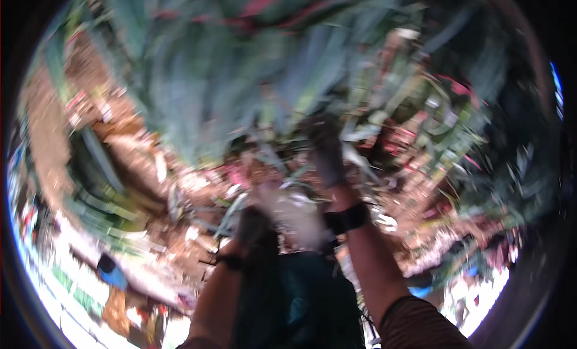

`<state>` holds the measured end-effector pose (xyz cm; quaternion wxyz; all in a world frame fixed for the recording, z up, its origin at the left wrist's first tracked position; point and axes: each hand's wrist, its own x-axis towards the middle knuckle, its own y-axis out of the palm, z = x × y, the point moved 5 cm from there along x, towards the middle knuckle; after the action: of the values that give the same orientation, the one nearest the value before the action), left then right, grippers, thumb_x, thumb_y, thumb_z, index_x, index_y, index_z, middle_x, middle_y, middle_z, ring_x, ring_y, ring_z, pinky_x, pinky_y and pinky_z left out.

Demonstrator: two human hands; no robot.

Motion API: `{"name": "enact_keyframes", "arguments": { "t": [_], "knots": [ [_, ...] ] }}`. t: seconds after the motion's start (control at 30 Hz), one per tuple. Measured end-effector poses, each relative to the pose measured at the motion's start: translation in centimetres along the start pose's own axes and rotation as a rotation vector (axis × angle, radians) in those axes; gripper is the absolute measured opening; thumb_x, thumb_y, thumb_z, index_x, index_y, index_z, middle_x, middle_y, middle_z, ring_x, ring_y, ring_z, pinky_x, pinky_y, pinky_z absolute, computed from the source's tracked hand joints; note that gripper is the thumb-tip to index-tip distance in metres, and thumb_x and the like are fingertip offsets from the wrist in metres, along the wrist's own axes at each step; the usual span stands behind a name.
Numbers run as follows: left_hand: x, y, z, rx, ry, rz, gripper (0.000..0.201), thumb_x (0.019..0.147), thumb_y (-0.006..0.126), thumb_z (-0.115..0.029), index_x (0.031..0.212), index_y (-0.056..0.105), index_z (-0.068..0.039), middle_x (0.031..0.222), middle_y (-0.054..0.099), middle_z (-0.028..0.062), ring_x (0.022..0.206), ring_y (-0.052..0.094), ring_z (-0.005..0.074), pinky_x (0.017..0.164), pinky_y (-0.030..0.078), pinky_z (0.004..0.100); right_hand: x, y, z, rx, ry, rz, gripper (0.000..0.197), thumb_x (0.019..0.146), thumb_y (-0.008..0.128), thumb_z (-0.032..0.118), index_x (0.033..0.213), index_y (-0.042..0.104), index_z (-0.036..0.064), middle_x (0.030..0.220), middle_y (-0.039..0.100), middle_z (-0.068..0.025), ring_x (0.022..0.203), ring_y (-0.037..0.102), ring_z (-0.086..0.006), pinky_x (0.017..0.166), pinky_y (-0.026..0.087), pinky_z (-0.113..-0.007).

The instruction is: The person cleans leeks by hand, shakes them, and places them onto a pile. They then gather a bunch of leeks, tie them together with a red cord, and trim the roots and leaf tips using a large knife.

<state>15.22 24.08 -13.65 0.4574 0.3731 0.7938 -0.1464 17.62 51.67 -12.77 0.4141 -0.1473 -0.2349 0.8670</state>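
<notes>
A big heap of leeks with long blue-green leaves and red ties fills the upper part of the head view. My right hand, in a dark grey glove, reaches to the heap's near edge, where cut leaves lie. My left hand, also in a dark glove, is lower and nearer my body. Beside it is a pale, whitish thing, too blurred to name. Motion smears the fingers of both hands, so their grip does not show. Dark bands circle both wrists.
Loose leaf scraps and reddish strips litter the brown ground. More leeks lie at the left, and a dark green pile rises at the right. A blue object sits at the lower left.
</notes>
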Motion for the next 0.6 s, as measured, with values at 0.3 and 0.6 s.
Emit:
{"name": "enact_keyframes", "arguments": {
  "t": [0.3,0.6],
  "knots": [
    [-6.1,-6.5,-1.8,0.171,-0.327,-0.205,0.024,0.092,0.058,-0.025,0.082,0.061,-0.003,0.063,0.061,0.0043,0.05,0.056,0.0101,0.044,0.041,0.0234,-23.2,-9.1,-15.7,-0.101,0.909,0.3,0.033,0.086,0.063,0.032,0.108,0.061,0.0084,0.1,0.068,-0.0148,0.092,0.066,-0.0295,0.079,0.052,-0.038],
    [-6.3,1.2,-0.5,0.336,-0.341,-0.07,0.016,0.089,0.063,-0.022,0.089,0.064,-0.006,0.067,0.061,0.0013,0.056,0.056,0.008,0.052,0.043,0.0233,-24.0,-28.0,-32.9,-0.235,0.998,-0.291,0.047,0.084,0.065,0.022,0.122,0.053,-0.0028,0.093,0.065,-0.014,0.063,0.062,-0.0191,0.056,0.051,-0.032]
  ]
}}
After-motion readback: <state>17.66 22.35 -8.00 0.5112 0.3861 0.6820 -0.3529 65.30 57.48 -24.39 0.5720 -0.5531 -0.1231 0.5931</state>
